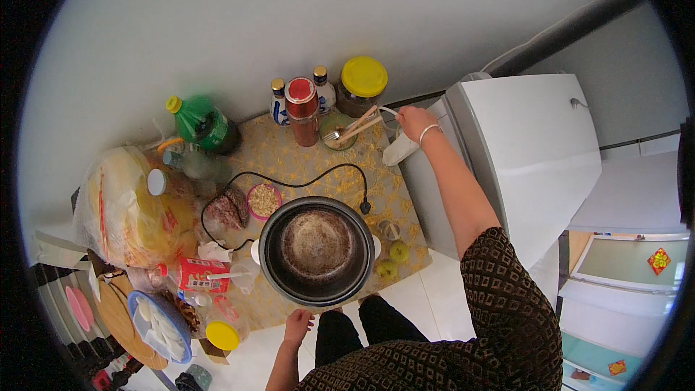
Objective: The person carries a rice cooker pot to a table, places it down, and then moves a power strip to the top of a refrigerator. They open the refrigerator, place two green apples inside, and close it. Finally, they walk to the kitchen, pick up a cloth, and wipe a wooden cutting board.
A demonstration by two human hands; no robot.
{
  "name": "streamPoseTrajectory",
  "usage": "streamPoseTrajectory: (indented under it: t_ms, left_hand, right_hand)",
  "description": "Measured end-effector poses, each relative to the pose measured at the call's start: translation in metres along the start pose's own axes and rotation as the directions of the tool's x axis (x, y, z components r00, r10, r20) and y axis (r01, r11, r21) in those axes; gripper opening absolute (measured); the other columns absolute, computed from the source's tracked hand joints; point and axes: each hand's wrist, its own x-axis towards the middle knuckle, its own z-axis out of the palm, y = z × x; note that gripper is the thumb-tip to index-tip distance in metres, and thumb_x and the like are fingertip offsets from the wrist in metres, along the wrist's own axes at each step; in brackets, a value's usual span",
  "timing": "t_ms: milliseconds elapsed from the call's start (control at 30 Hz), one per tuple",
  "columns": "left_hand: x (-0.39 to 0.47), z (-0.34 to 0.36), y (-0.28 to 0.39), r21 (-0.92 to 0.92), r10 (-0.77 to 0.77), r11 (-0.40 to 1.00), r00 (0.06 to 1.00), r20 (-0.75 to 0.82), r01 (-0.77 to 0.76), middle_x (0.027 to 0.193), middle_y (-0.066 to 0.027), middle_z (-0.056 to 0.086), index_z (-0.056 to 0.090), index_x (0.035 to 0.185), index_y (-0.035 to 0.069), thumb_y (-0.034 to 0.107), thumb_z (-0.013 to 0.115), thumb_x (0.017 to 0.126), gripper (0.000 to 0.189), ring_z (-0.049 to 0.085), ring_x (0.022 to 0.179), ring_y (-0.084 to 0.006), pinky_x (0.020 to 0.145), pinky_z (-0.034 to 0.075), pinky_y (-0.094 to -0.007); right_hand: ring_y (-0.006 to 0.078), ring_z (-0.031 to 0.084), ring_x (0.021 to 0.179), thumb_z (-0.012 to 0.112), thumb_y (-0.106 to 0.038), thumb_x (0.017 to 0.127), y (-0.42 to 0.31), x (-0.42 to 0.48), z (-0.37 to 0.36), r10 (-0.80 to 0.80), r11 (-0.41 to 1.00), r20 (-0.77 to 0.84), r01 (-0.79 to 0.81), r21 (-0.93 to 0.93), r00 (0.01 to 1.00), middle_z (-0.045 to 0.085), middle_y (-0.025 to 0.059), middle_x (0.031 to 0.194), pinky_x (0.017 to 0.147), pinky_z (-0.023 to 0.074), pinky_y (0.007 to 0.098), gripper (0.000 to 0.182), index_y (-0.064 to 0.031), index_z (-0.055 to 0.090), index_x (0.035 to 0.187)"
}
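Note:
My right hand (pixel 419 122) reaches over the table's far right corner and grips a white cord (pixel 387 111). Just under it lies a white elongated object (pixel 402 149), whose kind I cannot make out. Near my body, my left hand (pixel 299 326) hangs by the table's front edge, fingers loosely curled and holding nothing. Before me stands an uncovered electric cooker (pixel 316 247) with a dark, stained inner pot. A black power cord with a plug (pixel 365 207) curves behind it. Near my right hand, a fork and wooden chopsticks (pixel 362 124) rest across a green glass bowl (pixel 337 138).
A white refrigerator (pixel 532 157) borders the table (pixel 320 174) on the right. Along the wall stand a yellow-lidded jar (pixel 364 77), a red-topped flask (pixel 302 111) and a green bottle (pixel 202 124). Plastic bags (pixel 136 212) crowd the left; two green fruits (pixel 393 260) sit at right.

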Motion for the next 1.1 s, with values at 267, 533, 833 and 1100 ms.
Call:
streamPoseTrajectory:
  t_ms: [267, 533, 833, 1100]
  left_hand:
    - [0.002, -0.004, 0.0, -0.019, -0.008, 1.0, 1.0, -0.017, 0.007, 0.078, -0.0072, 0.06, 0.053, 0.082, 0.002, 0.021, 0.047, 0.087, 0.02, 0.057, 0.064, -0.0145, 0.054, 0.047, -0.0272]
    - [0.001, -0.004, -0.005, -0.038, -0.035, 0.999, 0.999, -0.02, 0.034, 0.078, -0.0076, 0.06, 0.054, 0.084, 0.001, 0.021, 0.047, 0.086, 0.02, 0.058, 0.064, -0.0152, 0.055, 0.047, -0.0279]
    - [0.003, -0.006, -0.013, -0.046, -0.046, 0.998, 0.998, -0.03, 0.045, 0.078, -0.0074, 0.061, 0.054, 0.084, 0.001, 0.02, 0.048, 0.085, 0.02, 0.058, 0.064, -0.0151, 0.054, 0.047, -0.0275]
    - [0.0, -0.007, -0.021, -0.041, -0.039, 0.998, 0.998, -0.048, 0.037, 0.078, -0.0081, 0.061, 0.053, 0.084, 0.002, 0.021, 0.047, 0.087, 0.021, 0.058, 0.064, -0.0154, 0.054, 0.047, -0.0279]
  right_hand:
    - [0.0342, 0.057, 0.077, 0.047, -0.021, 0.086, 0.011, -0.058, 0.013, -0.078, 0.952, 0.022, 0.067, 0.298, 0.997, 0.06, 0.0181, 0.083, 0.069, 0.0449, 0.0419, 0.02, -0.0027, 0.055, 0.089]
    - [0.0368, 0.057, 0.077, 0.048, -0.018, 0.085, 0.031, -0.082, 0.023, -0.013, 0.908, -0.075, 0.044, 0.418, 0.997, 0.059, 0.0212, 0.081, 0.068, 0.0446, 0.0428, 0.019, -0.0005, 0.053, 0.091]
    - [0.0396, 0.055, 0.084, 0.046, -0.015, 0.084, 0.042, -0.085, 0.037, 0.028, 0.957, -0.013, -0.023, 0.289, 1.0, 0.058, 0.024, 0.087, 0.074, 0.0437, 0.0443, 0.019, 0.0006, 0.051, 0.094]
    - [0.0353, 0.055, 0.094, 0.046, -0.023, 0.085, 0.046, -0.087, 0.041, 0.177, 0.982, 0.101, -0.182, 0.044, 0.979, 0.057, 0.0215, 0.1, 0.081, 0.0434, 0.0445, 0.028, -0.003, 0.051, 0.104]
